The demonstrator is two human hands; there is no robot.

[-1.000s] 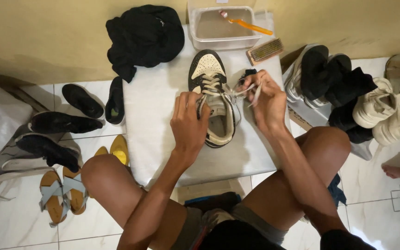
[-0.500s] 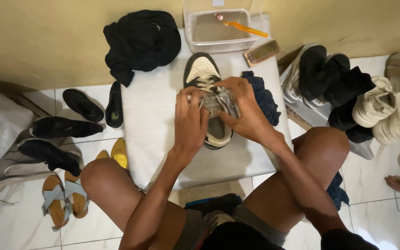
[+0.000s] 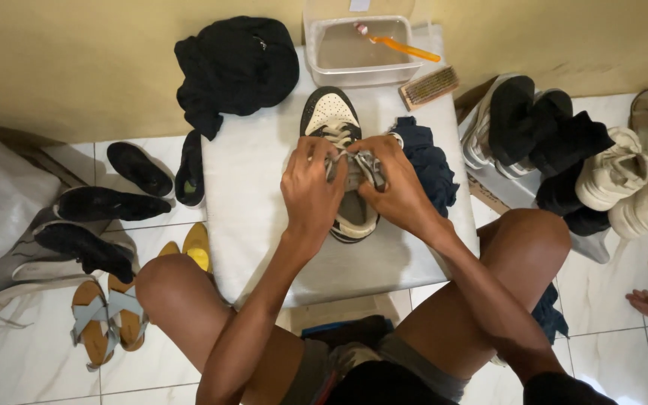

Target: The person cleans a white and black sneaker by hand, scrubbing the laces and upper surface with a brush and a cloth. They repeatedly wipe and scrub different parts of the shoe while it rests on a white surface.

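- Black-and-cream, the sneaker (image 3: 341, 161) lay flat on the white table (image 3: 256, 217), toe toward the wall and heel toward the person, its long axis running straight away from the body.
- The left hand (image 3: 310, 189) and right hand (image 3: 397, 187) met over its middle, about equally near, one on each side.
- Both were closed, fingers pinching the pale laces (image 3: 354, 154) at the tongue.
- A dark blue cloth (image 3: 430, 161) lay just beside the shoe.

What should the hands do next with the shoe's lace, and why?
Probably pull the lace snug through the eyelets. Both the left hand and right hand are pinching it over the middle of the sneaker, which lies flat on the white board, and the lacing near the toe already looks done.
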